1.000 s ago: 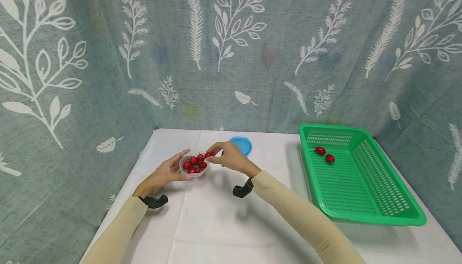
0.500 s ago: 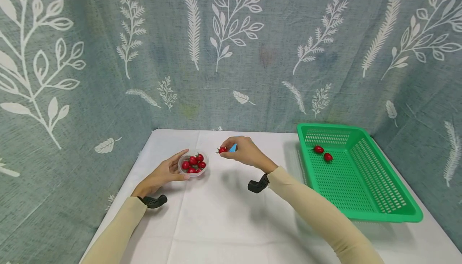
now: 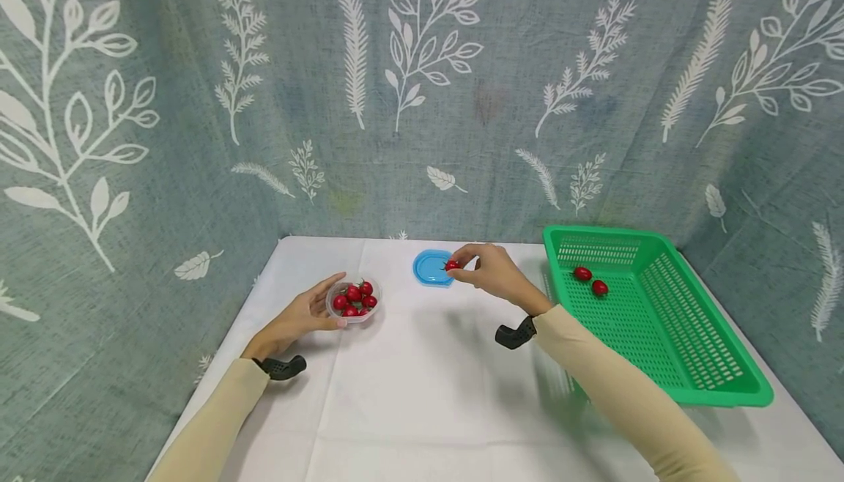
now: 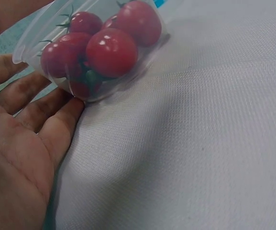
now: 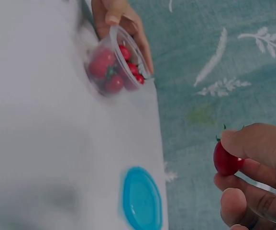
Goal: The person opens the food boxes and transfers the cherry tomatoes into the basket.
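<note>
A round, clear plastic container (image 3: 357, 319) stands on the white cloth, filled with several red cherry tomatoes (image 4: 111, 52) with green stems. My left hand (image 3: 298, 319) holds it from the left, thumb at the near side and fingers round the far side. Between the thumb and fingers of my right hand (image 3: 494, 269) is one cherry tomato (image 5: 225, 159), its green stem showing in the right wrist view. That hand is raised over the table at the right edge of a blue lid (image 3: 428, 268), partly covering it in the head view.
A green plastic basket (image 3: 679, 395) stands on the right side of the table, with two cherry tomatoes (image 3: 599, 288) near its back left corner. Behind and beside the table hangs a grey-green curtain (image 3: 409, 174) with white leaf prints.
My right hand has lifted a cherry tomato out of the container and carried it to the right, past the blue lid. My left hand has stayed at the container.
</note>
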Motion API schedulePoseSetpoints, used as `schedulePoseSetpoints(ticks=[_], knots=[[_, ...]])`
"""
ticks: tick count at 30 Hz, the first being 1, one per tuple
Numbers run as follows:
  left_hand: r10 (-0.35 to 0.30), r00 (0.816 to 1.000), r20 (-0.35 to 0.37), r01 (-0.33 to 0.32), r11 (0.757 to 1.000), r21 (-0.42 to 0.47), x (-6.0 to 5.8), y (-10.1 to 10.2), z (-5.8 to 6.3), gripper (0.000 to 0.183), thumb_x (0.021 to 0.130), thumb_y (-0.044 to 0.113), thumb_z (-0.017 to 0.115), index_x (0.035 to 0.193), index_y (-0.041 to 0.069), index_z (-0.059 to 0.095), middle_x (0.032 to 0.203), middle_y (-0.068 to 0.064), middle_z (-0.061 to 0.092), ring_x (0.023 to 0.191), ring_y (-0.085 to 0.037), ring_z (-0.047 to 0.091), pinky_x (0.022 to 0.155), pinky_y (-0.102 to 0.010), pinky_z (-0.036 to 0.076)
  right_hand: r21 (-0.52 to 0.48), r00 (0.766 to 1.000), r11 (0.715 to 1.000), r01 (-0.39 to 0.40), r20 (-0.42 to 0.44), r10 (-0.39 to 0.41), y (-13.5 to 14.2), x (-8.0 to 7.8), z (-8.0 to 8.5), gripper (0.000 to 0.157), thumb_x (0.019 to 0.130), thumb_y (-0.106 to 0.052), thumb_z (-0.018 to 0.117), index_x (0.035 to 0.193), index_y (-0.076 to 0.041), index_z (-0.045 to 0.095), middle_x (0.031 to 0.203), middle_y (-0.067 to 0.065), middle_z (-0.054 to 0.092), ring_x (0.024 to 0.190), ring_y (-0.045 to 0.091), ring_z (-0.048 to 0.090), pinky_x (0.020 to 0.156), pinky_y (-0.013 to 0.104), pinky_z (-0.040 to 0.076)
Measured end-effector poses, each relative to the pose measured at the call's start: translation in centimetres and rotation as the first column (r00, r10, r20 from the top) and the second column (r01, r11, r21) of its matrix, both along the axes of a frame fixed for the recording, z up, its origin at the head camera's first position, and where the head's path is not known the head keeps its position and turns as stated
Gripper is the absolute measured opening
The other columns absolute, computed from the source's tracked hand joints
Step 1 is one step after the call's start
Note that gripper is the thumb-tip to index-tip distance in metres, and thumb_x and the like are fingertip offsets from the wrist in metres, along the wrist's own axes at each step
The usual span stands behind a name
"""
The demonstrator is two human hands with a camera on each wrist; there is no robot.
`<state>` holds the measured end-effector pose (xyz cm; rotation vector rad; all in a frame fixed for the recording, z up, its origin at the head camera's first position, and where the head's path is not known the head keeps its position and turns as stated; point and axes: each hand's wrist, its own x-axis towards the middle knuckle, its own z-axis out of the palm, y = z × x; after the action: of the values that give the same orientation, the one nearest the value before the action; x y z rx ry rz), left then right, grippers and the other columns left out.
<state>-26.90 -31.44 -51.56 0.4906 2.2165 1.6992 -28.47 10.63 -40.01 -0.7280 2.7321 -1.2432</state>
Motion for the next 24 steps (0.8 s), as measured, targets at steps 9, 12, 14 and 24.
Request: schedulePoseSetpoints(ticks=[9, 12, 14, 24], knots=[[0.002, 1.0, -0.004, -0.002, 1.0, -0.005, 0.0, 0.1, -0.2, 0.1, 0.089, 0.018, 0.084, 0.166, 0.029, 0.021, 0.171, 0.002, 0.013, 0.157, -0.034, 0.009, 0.123, -0.056, 0.02, 0.011, 0.997, 0.998, 0.069, -0.024, -0.069, 3.7, -0.4, 0.5, 0.024, 0.096, -0.031, 0.076, 0.115, -0.017, 0.076, 0.103, 0.001, 0.071, 0.067, 0.025, 0.063, 0.061, 0.038, 0.056], [0.004, 1.0, -0.004, -0.004, 1.0, -0.009, -0.1, 0.0, -0.1, 0.099, 0.089, 0.018, 0.084, 0.166, 0.029, 0.022, 0.171, 0.003, 0.014, 0.157, -0.032, 0.009, 0.123, -0.054, 0.02, 0.021, 0.995, 0.996, 0.085, -0.045, -0.084, 4.7, -0.3, 0.8, 0.025, 0.096, -0.03, 0.076, 0.116, -0.015, 0.076, 0.103, 0.003, 0.071, 0.065, 0.021, 0.063, 0.059, 0.038, 0.056], [0.004, 1.0, -0.003, -0.004, 1.0, -0.008, -0.1, 0.0, -0.1, 0.099, 0.089, 0.018, 0.084, 0.166, 0.031, 0.022, 0.171, 0.004, 0.014, 0.157, -0.031, 0.008, 0.124, -0.054, 0.02, 0.025, 0.995, 0.996, 0.09, -0.054, -0.089, 5.3, -0.3, 0.9, 0.025, 0.096, -0.028, 0.076, 0.116, -0.013, 0.076, 0.103, 0.004, 0.072, 0.066, 0.02, 0.063, 0.059, 0.037, 0.056], [0.007, 1.0, 0.001, -0.007, 1.0, -0.009, 0.0, 0.0, -0.1, 0.097, 0.089, 0.019, 0.083, 0.165, 0.035, 0.024, 0.171, 0.005, 0.013, 0.157, -0.031, 0.009, 0.124, -0.053, 0.02, 0.003, 0.991, 0.991, 0.131, 0.035, -0.131, 8.5, 0.7, 1.5, 0.025, 0.097, -0.029, 0.075, 0.116, -0.013, 0.075, 0.108, 0.005, 0.07, 0.074, 0.028, 0.063, 0.067, 0.043, 0.056]])
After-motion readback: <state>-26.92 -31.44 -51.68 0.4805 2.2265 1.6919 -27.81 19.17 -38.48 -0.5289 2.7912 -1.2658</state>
